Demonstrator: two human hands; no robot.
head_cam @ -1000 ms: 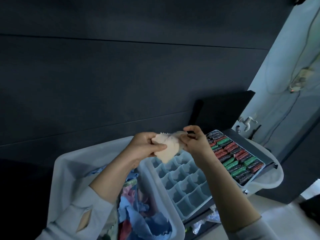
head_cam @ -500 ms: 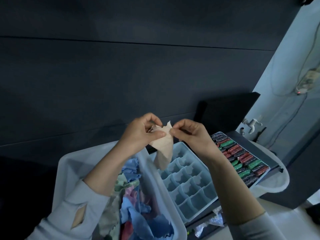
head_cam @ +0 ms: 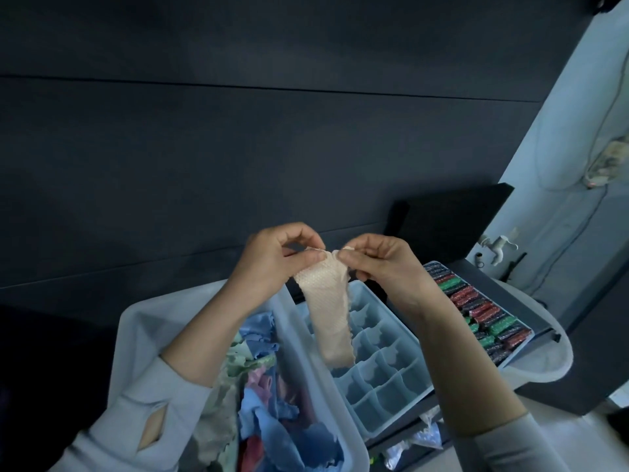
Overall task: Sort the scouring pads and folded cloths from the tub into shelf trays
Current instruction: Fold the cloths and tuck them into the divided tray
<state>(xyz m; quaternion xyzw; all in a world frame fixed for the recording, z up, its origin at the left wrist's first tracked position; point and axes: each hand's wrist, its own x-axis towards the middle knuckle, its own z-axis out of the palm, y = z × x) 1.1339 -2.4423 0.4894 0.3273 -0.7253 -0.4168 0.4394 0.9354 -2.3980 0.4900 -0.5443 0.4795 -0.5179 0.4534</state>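
Both hands, left hand (head_cam: pixel 275 260) and right hand (head_cam: pixel 381 264), pinching top corners of peach waffle cloth (head_cam: pixel 332 311); long axis hanging straight down over divided tray (head_cam: pixel 384 366).

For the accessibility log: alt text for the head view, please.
Both hands, left and right, pinch the top edge of a beige mesh cloth hanging over an empty pale-blue divided tray, beside a white tub of coloured cloths.
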